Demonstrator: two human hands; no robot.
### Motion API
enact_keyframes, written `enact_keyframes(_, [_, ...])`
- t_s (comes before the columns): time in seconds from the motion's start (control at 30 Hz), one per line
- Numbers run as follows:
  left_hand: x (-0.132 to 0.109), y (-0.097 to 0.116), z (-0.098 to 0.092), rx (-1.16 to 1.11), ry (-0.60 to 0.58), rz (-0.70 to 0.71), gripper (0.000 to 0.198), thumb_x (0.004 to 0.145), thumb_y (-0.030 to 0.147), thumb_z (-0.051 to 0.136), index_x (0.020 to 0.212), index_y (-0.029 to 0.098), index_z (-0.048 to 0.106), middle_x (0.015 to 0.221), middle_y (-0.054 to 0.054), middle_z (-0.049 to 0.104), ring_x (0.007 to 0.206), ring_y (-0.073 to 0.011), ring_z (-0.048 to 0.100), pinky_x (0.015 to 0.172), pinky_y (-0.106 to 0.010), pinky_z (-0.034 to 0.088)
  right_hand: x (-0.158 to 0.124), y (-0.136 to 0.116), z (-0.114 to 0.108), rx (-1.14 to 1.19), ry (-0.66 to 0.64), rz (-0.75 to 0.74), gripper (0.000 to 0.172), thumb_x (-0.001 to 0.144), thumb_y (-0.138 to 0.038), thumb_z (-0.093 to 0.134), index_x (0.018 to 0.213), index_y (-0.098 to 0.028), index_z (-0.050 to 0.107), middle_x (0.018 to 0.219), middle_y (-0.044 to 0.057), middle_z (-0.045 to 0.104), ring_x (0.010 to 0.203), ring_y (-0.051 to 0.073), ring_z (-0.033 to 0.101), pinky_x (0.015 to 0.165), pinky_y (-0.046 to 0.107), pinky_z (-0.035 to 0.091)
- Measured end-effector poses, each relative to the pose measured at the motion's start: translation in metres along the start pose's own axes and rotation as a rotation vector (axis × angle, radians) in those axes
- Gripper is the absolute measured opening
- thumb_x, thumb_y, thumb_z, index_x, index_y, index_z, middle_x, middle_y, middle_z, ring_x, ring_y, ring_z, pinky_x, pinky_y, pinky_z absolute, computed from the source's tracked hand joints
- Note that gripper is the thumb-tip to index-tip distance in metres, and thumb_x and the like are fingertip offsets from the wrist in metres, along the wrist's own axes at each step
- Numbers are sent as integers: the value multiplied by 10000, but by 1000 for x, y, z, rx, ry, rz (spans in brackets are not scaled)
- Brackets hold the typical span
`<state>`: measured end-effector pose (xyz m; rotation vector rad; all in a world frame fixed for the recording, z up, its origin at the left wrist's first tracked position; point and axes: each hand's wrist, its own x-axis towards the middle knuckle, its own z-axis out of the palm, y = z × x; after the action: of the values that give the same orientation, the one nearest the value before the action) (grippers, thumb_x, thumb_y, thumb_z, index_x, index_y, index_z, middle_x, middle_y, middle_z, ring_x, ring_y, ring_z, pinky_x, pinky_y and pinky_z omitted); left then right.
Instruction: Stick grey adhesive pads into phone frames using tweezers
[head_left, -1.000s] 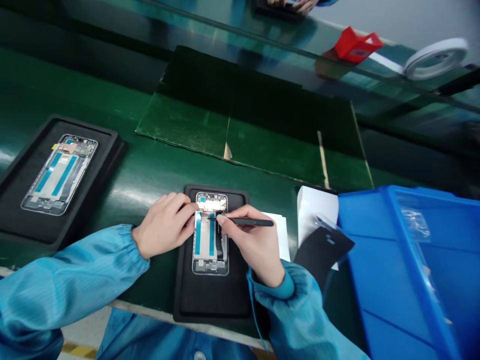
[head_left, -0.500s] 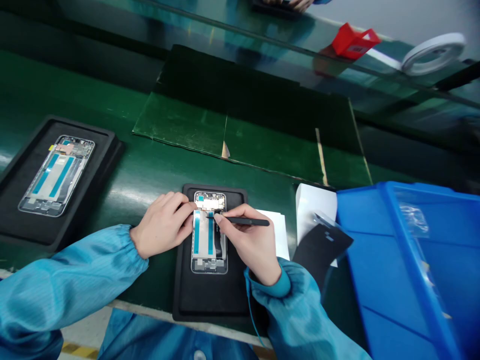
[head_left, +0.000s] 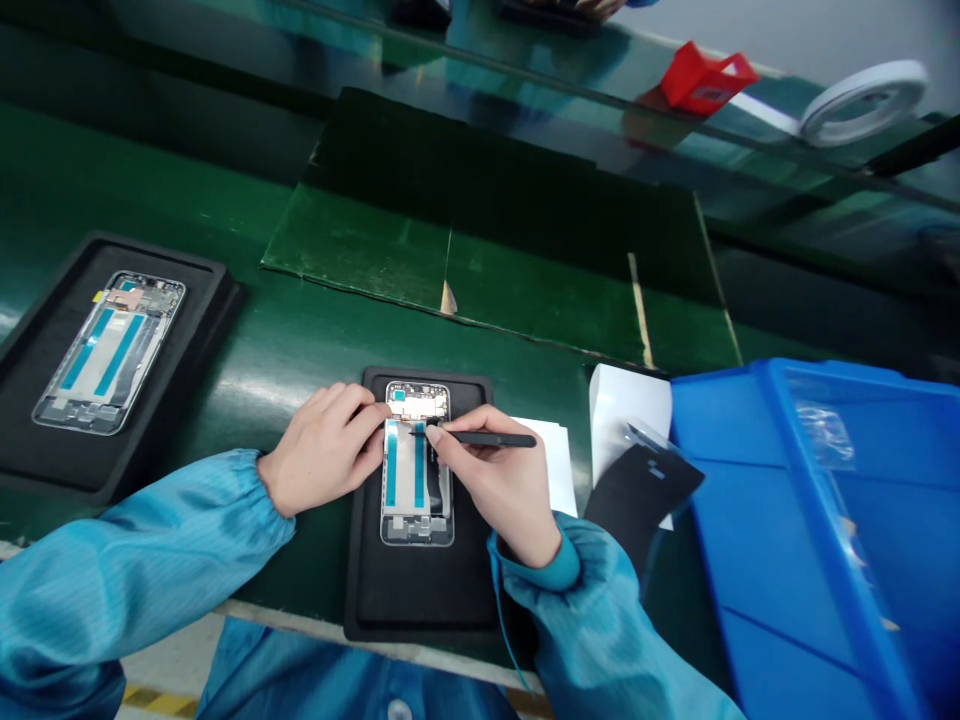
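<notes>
On the near part of the tabletop (head_left: 319,565), we've an opened phone (head_left: 406,475) in a blk tray (head_left: 420,595). Our L hand (head_left: 322,450), fingers curled, is at its upper L edge; can't tell if gripping. Our R hand (head_left: 504,490) pinches a blk pen-like tool (head_left: 501,440), tip over the phone. Blue bin (head_left: 750,520) to R, 2nd phone (head_left: 109,350) to L, red holder (head_left: 705,82) far back.

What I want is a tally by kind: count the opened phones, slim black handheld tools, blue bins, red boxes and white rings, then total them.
Opened phones: 2
Slim black tool: 1
Blue bin: 1
Red box: 1
White ring: 1
Total: 6
</notes>
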<state>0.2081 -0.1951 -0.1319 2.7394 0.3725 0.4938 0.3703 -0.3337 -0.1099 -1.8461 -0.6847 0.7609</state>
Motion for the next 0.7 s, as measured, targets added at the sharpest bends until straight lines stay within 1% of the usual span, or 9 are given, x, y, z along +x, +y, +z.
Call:
enact_keyframes(0.33, [1,2,-1,-2,4,-2,201,955,228,475,1079,149,613,980,-102,605,871,-229,554,754,-388,487,0,-2,0,-13,10,-14,243,756,-392,788,707,-195,654,621,19,666,531,164,607,513,281,498])
enact_keyframes(0.7, [0,0,0,7,7,4,201,953,232,483,1078,148,617,977,-98,603,874,-235,559,754,-391,487,0,2,0,-17,2,-23,221,769,-370,784,729,-193,660,631,19,662,550,168,611,528,285,496])
